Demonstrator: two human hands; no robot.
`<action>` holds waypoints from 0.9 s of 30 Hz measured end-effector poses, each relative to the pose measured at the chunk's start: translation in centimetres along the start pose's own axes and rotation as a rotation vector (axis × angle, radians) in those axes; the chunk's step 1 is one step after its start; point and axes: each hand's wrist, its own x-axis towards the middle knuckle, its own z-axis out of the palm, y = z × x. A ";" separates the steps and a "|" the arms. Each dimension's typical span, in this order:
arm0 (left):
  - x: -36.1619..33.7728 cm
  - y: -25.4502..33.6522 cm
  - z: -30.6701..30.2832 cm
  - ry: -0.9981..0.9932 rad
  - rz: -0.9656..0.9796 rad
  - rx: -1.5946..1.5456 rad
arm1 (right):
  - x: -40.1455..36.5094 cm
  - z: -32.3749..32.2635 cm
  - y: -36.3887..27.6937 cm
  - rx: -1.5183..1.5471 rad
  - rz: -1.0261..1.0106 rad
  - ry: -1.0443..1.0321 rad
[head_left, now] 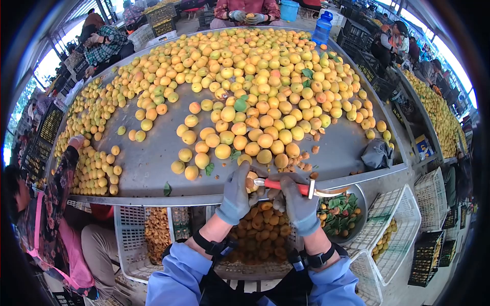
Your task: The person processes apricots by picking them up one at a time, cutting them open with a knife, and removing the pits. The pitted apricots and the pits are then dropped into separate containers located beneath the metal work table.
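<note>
My left hand (236, 189), in a grey glove, is closed around an apricot (251, 181) at the table's near edge. My right hand (296, 199), gloved too, grips a red-handled pitting knife (301, 189). Its short metal tip points left and meets the apricot; a curved blade sticks out to the right. Beyond my hands, a big heap of whole apricots (265, 120) covers much of the metal table (148, 173). Small brown stones (301, 162) lie just past my right hand. Below my hands is a crate of apricot pieces (260, 234), partly hidden by my arms.
Left of my legs stands a white crate of stones (158, 229). To the right are a metal bowl with leaves (339, 211) and white crates (388, 224). A dark plastic bag (377, 154) and blue bottle (322, 28) are on the table. A co-worker (56, 204) sits at left.
</note>
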 end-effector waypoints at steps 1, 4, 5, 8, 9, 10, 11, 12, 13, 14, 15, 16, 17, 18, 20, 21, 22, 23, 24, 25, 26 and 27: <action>-0.1 -0.3 -0.2 -0.001 0.000 0.001 | 0.0 0.0 0.1 0.001 0.000 0.000; -0.2 -1.0 -0.3 -0.018 0.145 0.060 | 0.2 -0.2 0.4 0.018 -0.012 -0.016; -0.2 -0.9 -0.2 -0.016 0.135 0.053 | 0.3 -0.3 0.6 0.046 -0.004 -0.021; -0.2 -0.8 -0.3 0.004 0.139 0.067 | 0.4 -0.4 0.9 0.066 -0.003 -0.028; -0.2 -0.8 -0.3 0.023 0.153 0.086 | 0.4 -0.4 0.9 0.057 -0.011 -0.029; -0.2 -0.8 -0.2 0.025 0.153 0.087 | 0.4 -0.4 0.9 0.055 -0.011 -0.031; -0.4 -0.9 -0.1 0.025 0.136 0.063 | 0.4 -0.4 0.9 0.066 0.000 -0.029; -0.4 -0.9 -0.1 0.025 0.121 0.039 | 0.4 -0.4 0.9 0.077 0.011 -0.028; -0.4 -0.8 -0.1 0.029 0.121 0.039 | 0.4 -0.5 0.9 0.074 0.011 -0.030; -0.3 -0.8 -0.2 -0.002 0.101 -0.011 | 0.4 -0.5 0.9 0.068 0.008 -0.036; -0.3 -0.7 -0.2 -0.034 0.081 -0.060 | 0.5 -0.6 1.0 0.063 0.006 -0.043; -0.4 -0.9 -0.1 -0.028 0.079 -0.061 | 0.5 -0.6 1.0 0.058 0.007 -0.046; -0.5 -1.1 -0.1 -0.010 0.101 -0.017 | 0.4 -0.6 1.0 0.062 0.009 -0.044; -0.5 -1.2 -0.1 0.007 0.122 0.026 | 0.4 -0.6 1.0 0.066 0.011 -0.040; -0.6 -1.1 0.0 0.013 0.114 0.039 | 0.5 -0.7 1.3 0.074 0.016 -0.046; -0.5 -0.9 -0.1 0.015 0.107 0.053 | 0.5 -0.7 1.3 0.085 0.019 -0.050; -0.4 -0.8 -0.3 0.018 0.105 0.053 | 0.5 -0.7 1.3 0.082 0.020 -0.052; -0.2 -0.6 -0.5 -0.020 0.113 0.050 | 0.5 -0.7 1.3 0.072 0.010 -0.050; -0.2 -0.5 -0.6 -0.058 0.122 0.046 | 0.5 -0.7 1.3 0.064 -0.001 -0.048; -0.3 -0.7 -0.8 -0.057 0.121 0.045 | 0.4 -0.6 1.0 0.063 0.000 -0.048; -0.5 -1.0 -0.9 -0.117 0.019 -0.034 | 0.3 -0.6 0.6 0.040 0.000 -0.054; -0.6 -1.2 -0.9 -0.177 -0.082 -0.114 | 0.2 -0.7 0.3 0.018 -0.001 -0.060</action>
